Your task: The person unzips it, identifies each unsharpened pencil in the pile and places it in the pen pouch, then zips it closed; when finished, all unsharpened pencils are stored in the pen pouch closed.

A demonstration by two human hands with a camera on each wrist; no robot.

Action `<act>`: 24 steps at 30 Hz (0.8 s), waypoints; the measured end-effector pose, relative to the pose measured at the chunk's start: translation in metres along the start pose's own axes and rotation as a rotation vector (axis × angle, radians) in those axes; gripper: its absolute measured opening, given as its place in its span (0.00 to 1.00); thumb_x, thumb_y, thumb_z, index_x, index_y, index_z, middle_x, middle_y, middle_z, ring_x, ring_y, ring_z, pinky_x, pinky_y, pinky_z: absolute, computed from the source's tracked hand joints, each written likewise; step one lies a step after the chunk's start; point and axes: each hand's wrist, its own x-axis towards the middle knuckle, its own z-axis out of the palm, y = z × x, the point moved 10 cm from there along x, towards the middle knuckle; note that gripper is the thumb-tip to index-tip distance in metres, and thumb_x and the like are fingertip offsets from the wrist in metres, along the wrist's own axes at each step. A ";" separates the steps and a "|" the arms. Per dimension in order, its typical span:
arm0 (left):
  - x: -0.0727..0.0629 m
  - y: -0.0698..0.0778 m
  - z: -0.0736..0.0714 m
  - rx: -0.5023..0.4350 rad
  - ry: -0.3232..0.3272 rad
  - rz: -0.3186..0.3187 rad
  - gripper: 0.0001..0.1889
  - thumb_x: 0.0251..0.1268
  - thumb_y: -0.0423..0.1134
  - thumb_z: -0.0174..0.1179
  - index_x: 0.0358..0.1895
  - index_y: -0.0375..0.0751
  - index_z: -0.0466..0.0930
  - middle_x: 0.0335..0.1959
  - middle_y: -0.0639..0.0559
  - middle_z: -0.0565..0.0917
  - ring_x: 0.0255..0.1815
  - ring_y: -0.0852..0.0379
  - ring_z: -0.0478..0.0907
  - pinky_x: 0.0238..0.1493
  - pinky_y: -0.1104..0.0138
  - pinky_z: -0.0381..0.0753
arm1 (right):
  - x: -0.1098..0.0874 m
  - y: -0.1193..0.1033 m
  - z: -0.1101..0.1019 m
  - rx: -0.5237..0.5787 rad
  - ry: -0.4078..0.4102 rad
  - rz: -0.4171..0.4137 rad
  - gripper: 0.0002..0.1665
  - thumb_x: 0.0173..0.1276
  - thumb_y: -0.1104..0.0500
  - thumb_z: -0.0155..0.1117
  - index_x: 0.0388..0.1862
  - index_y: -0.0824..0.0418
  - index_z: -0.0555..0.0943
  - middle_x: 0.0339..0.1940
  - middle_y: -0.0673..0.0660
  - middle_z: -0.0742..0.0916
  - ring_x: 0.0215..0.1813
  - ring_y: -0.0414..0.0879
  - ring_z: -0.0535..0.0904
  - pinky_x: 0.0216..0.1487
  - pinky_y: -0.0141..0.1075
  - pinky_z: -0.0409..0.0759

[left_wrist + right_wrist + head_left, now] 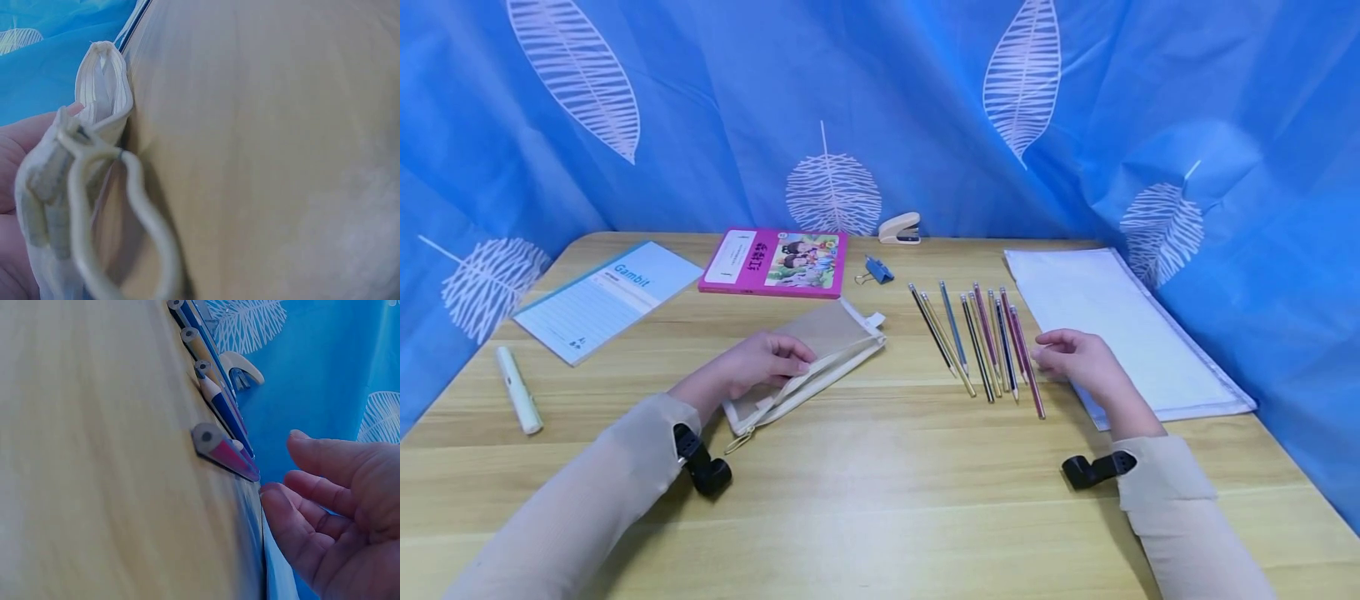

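Note:
A beige zip pencil pouch [831, 333] lies at a slant on the table, its zipped mouth gaping. My left hand [767, 363] holds the pouch's upper side at the mouth between curled fingers and thumb. The cord zip pull [122, 219] hangs large in the left wrist view, in front of the pouch. Several pencils [988, 342] lie loosely side by side right of the middle. Just right of them is my right hand [1078, 360], fingers slightly bent and apart, holding nothing. In the right wrist view, a red pencil [219, 449] lies closest to its fingertips [275, 497].
At the back stand a pink book [745, 258], a blue binder clip [878, 269] and a white stapler [900, 228]. A notebook [602, 308] and a pale green tube-shaped item [517, 392] lie left. A white cloth-like sheet [1142, 333] lies right, partly under my right hand.

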 end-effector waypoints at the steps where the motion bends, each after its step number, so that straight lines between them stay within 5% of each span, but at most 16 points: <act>1: 0.000 0.000 0.000 -0.001 0.000 -0.002 0.15 0.63 0.33 0.57 0.51 0.32 0.76 0.39 0.54 0.80 0.37 0.60 0.76 0.39 0.68 0.79 | 0.001 0.002 0.002 0.014 -0.019 0.004 0.30 0.66 0.54 0.60 0.59 0.73 0.68 0.41 0.60 0.80 0.36 0.38 0.79 0.39 0.31 0.81; 9: -0.002 0.001 0.000 -0.009 0.010 0.009 0.15 0.62 0.34 0.57 0.51 0.32 0.77 0.39 0.53 0.80 0.37 0.59 0.76 0.40 0.67 0.80 | 0.005 0.011 0.014 0.069 -0.123 0.048 0.36 0.59 0.60 0.67 0.60 0.76 0.64 0.32 0.53 0.78 0.31 0.36 0.78 0.38 0.30 0.82; 24: -0.008 0.018 -0.005 0.068 0.151 -0.006 0.15 0.62 0.37 0.59 0.51 0.39 0.79 0.44 0.49 0.77 0.42 0.55 0.69 0.39 0.68 0.74 | 0.003 0.013 0.019 0.073 -0.199 0.070 0.37 0.59 0.61 0.67 0.62 0.74 0.63 0.30 0.52 0.79 0.32 0.38 0.79 0.39 0.31 0.81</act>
